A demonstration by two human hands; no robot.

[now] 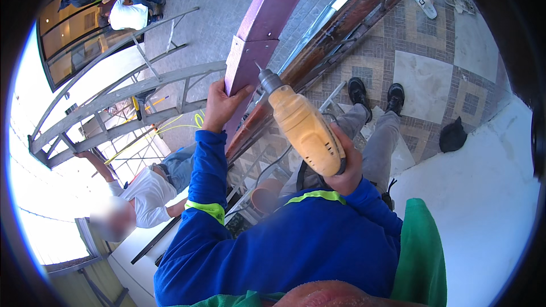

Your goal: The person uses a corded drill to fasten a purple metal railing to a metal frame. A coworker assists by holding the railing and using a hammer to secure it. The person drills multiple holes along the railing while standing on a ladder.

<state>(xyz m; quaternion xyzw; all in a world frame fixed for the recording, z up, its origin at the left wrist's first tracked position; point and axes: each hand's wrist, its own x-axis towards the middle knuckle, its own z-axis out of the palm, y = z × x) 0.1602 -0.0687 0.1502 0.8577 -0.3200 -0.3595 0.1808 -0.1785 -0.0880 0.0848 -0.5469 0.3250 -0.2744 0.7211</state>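
My left hand (220, 104) is wrapped around the end of a purple-painted metal beam (253, 57), its thumb lying on the near face. A lapped joint with small holes shows on the beam just above that hand. My right hand (350, 162) grips a yellow power drill (307, 131) by its handle. The drill's grey chuck (271, 81) points up and left toward the beam. Its thin bit ends near the beam's face; whether it touches I cannot tell. The fingers on the trigger side are partly hidden.
A rusty brown beam (341, 28) runs diagonally behind the drill. On the left, a co-worker in a white shirt (151, 193) reaches to a long grey metal ladder-like frame (119, 94). Other people (129, 14) are at the upper left. A white sandal (424, 3) and a black cloth-like item (453, 135) lie on the tiles.
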